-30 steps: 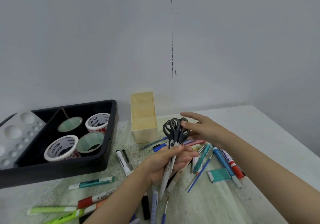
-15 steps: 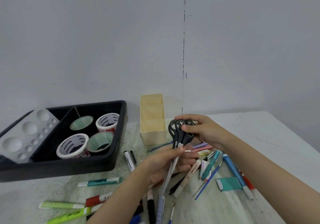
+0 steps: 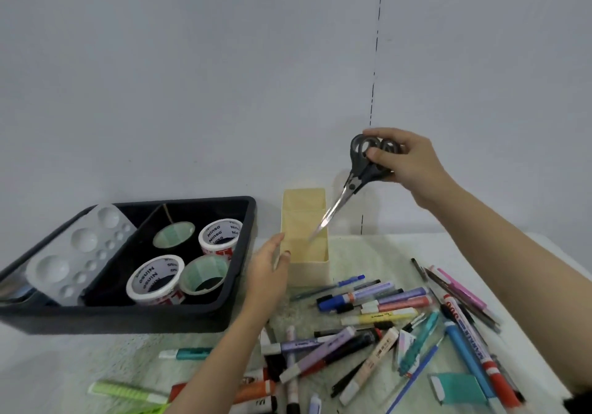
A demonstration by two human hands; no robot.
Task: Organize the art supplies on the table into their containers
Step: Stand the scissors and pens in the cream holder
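I see a pale, speckled table across the lower part of the frame. A black tray sits on it at the left, and a cream divided box stands just right of the tray, at centre. A loose heap of markers and pens sprawls over the lower right, with a teal block near the bottom-right edge. A green highlighter and a teal pen lie apart at lower left.

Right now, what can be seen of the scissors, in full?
The scissors have a black, plastic-looking grip with two finger loops, a round pivot and shiny metal blades, closed together. They are held in the air, tilted, tips down and to the left over the open top of the cream organizer; whether the tips are inside cannot be told. Only the right hand touches them, fingers curled round the grip.
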